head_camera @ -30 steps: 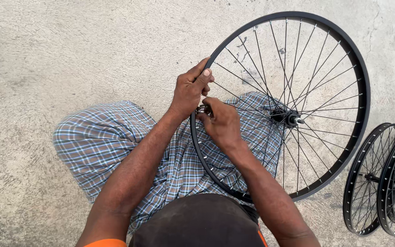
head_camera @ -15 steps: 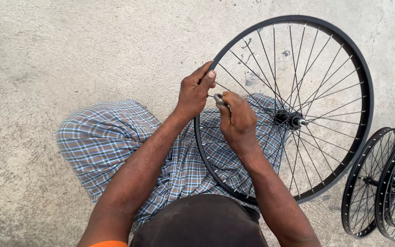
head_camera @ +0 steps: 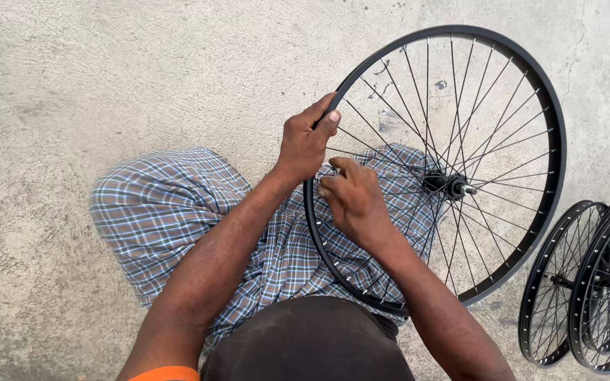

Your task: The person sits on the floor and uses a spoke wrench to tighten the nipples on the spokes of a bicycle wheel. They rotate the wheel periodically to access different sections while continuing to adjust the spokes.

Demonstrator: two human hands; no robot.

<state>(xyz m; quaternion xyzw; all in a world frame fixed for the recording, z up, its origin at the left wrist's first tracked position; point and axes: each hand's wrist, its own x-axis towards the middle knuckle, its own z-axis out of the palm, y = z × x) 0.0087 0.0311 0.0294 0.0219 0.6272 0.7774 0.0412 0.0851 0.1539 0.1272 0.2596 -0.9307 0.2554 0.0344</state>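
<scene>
1. Fingers [head_camera: 323, 115] of the left hand [head_camera: 303, 144] are wrapped around the black rim of the big wheel [head_camera: 555, 141], with the thumb lying on top of the rim.
2. Right hand [head_camera: 353, 199] sits just under the left hand, on the inner side of the same rim.
3. Its fingers [head_camera: 332, 185] are bent and pressed together at the spokes, close to the rim. You cannot tell if they pinch a small thing there, because the spot is hidden.
4. Both hands touch the wheel on its left edge, and they are just beside each other.
5. That wheel stands up, tilted a bit, and leans on the person's lap.
6. Its low part rests on the blue checked cloth [head_camera: 157, 204] over the legs.
7. The hub [head_camera: 448, 185] is in the middle of the wheel, to the right of the hands. Thin spokes run from it out to the rim all the way round.
8. The cloth shows through the spokes on the left half of the wheel.
9. Two small wheels [head_camera: 587, 282] lie to the lower right of the big wheel, near it. They are black too and overlap each other.
10. A dark round shape [head_camera: 308, 339] sits under the wheel, at the bottom of the view, between the two arms.
11. A bit of orange sleeve [head_camera: 167, 373] shows at the bottom, on the left arm.
12. Grey rough floor [head_camera: 107, 77] lies all around the wheel and the person.
</scene>
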